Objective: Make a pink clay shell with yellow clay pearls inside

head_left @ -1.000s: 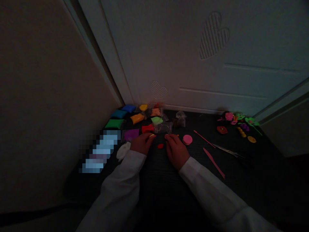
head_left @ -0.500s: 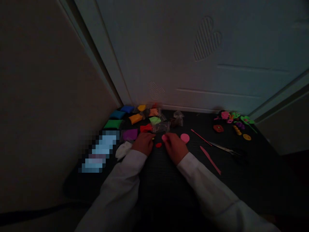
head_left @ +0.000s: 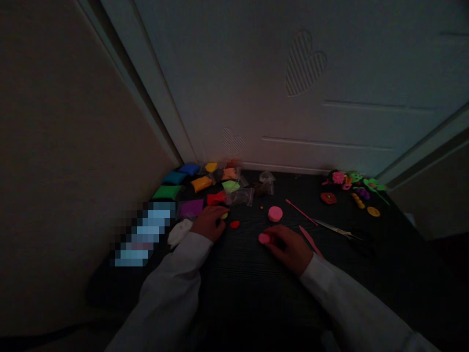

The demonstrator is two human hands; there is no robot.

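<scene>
My right hand (head_left: 289, 248) pinches a small pink round piece (head_left: 264, 238) just above the black table. My left hand (head_left: 208, 222) rests on the table with thumb and forefinger apart. Beside its fingertips is a small yellow piece (head_left: 224, 215), partly covered by a finger. A red lump of clay (head_left: 235, 224) lies between the hands. Behind my right hand stands a larger pink round piece (head_left: 275, 213), with a tiny orange bit (head_left: 261, 208) to its left.
Bags of coloured clay, including a purple one (head_left: 192, 208), lie at back left by a pixelated screen (head_left: 146, 234). A white bag (head_left: 179, 232) touches my left sleeve. On the right are a pink stick (head_left: 301, 212), pink knife (head_left: 309, 239), scissors (head_left: 342, 231) and clay figures (head_left: 339, 177).
My right hand has moved right and toward me, carrying the pink round piece away from the red lump. The tiny orange bit now shows. The whole view has shifted slightly.
</scene>
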